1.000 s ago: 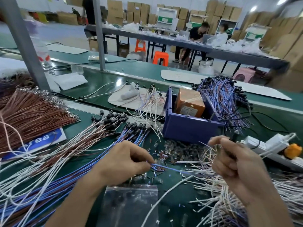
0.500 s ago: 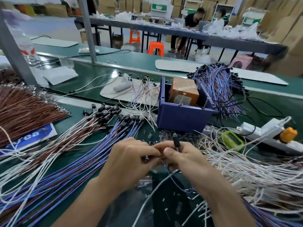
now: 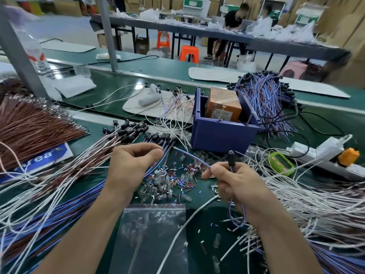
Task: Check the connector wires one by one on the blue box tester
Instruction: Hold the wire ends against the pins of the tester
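Right hand [image 3: 237, 184] gripping wire [image 3: 192, 156], connector [image 3: 231, 155] poking up. Left hand [image 3: 134, 165] curling, hold unclear. Littered counter [image 3: 199, 196] showing between hands; box [image 3: 223, 133] edge sitting just beyond.

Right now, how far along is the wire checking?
Done: perhaps the bundle behind the blue box, though I cannot confirm it was tested. In hand: one wire, pinched between left hand and right hand, not yet at the box. Left: the blue heap and white heap.
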Demonstrator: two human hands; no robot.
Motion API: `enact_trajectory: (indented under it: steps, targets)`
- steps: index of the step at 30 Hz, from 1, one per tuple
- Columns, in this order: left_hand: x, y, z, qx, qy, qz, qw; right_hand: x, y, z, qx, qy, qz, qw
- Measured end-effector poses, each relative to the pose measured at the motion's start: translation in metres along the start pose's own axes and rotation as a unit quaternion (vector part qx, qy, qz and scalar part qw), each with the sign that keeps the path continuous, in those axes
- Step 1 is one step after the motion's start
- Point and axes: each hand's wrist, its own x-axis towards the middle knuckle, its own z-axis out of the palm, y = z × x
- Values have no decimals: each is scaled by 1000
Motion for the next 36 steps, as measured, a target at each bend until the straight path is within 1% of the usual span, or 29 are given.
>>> enact_trajectory:
  steps: [2, 4, 5, 7, 10, 13, 15, 19, 21, 27, 30, 33, 35, 36]
  targets:
    - [-3, 1, 2, -11, -38, -1, 999, 0, 0, 1, 8, -6, -1, 1000]
    - [-6, 0, 6, -11, -81, -2, 997, -1, 0, 1, -10, -18, -1, 1000]
    - [-6, -1, 9, -1, -89, 0, 996, 0, 0, 2, -21, -25, -2, 999]
    - [-5, -2, 11, 12, -83, 1, 996, 0, 1, 1, -34, -36, -3, 999]
    - [-1, -3, 8, -35, -60, -11, 998, 1, 2, -1, -36, -35, -3, 999]
    - [-1, -1, 2, -62, -83, -22, 994, 2, 3, -3, -32, -30, -2, 999]
    - [-1, -1, 2, -46, -106, -19, 993, 3, 4, -2, -37, -33, -4, 999]
    - [0, -3, 3, -46, -93, -16, 994, 3, 5, 0, -55, -45, -11, 997]
    - [0, -3, 4, -60, -84, -30, 994, 4, 5, 2, -60, -50, -14, 997]
    - [-3, -3, 12, -152, -79, -97, 980, 6, 11, 6, -58, -47, -39, 996]
    - [-3, -2, 12, -177, -65, -109, 976, 8, 12, 8, -47, -31, -34, 998]
    - [2, -1, 5, -196, -34, -106, 974, 9, 11, 7, -10, 20, -37, 999]
    - [2, 0, 3, -174, -49, -90, 979, 9, 10, 5, 13, 62, -44, 997]
    - [1, -1, 5, -146, -65, -78, 984, 10, 9, 5, 19, 80, -44, 996]
